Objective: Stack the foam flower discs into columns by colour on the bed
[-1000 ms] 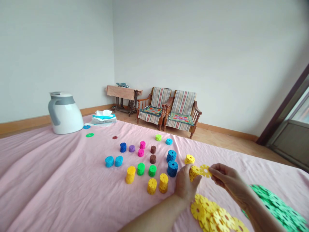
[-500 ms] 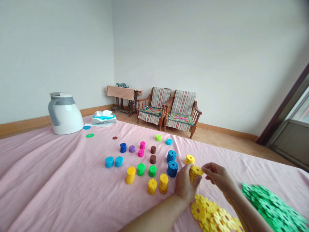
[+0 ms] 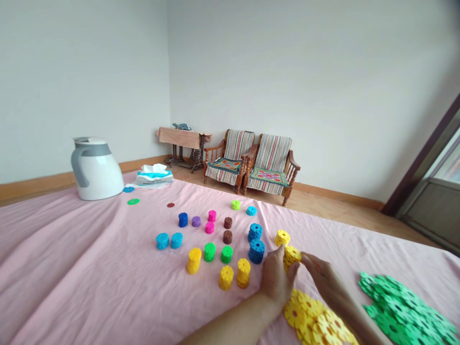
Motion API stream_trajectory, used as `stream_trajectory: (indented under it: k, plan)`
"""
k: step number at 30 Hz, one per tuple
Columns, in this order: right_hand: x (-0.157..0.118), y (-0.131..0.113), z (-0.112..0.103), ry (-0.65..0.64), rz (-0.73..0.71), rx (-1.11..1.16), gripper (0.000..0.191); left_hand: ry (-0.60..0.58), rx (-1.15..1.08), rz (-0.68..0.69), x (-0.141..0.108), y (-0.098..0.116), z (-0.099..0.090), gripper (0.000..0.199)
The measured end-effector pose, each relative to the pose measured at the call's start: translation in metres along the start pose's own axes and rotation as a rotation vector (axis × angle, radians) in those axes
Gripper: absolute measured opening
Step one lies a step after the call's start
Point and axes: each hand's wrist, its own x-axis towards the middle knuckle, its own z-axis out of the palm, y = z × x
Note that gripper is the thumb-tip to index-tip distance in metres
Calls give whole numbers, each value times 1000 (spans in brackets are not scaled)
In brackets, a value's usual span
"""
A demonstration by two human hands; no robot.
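Note:
My left hand [image 3: 278,275] is wrapped round the left side of a stack of yellow flower-shaped discs [image 3: 292,256]. From the right, the fingertips of my right hand [image 3: 321,270] touch the same stack. Another yellow stack [image 3: 282,237] stands just behind it. Below my hands lies a loose heap of yellow discs [image 3: 311,316]. Two dark blue stacks, the nearer one [image 3: 256,251] beside my left hand, stand to the left. Further left are two yellow stacks [image 3: 243,273] [image 3: 226,278] close together.
A pile of green discs [image 3: 406,306] lies at the right on the pink cloth [image 3: 108,287]. Several small coloured stacks, green [image 3: 226,254] and brown [image 3: 227,237] among them, stand mid-cloth. A white jug [image 3: 98,172] and tissue box [image 3: 154,176] are at the back left.
My left hand has loosened slightly, showing more of the yellow stack. My right hand has moved a little down, its fingers now straighter along the stack's right side.

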Motion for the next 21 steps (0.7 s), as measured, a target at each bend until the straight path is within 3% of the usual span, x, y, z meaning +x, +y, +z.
stream_trajectory:
  k: [9, 13, 17, 21]
  plan:
    - [3, 12, 5, 1, 18, 2, 39, -27, -81, -33, 0, 6, -4, 38]
    - [-4, 12, -5, 43, 50, -33, 30, 19, -54, -57, -1, 7, -3, 52]
    - [-19, 7, -20, -130, 87, -193, 15, 105, -60, -6, -6, 5, 0, 71]
    - [-31, 0, -25, -306, 98, -298, 21, 185, -47, 97, -14, 7, 1, 76]
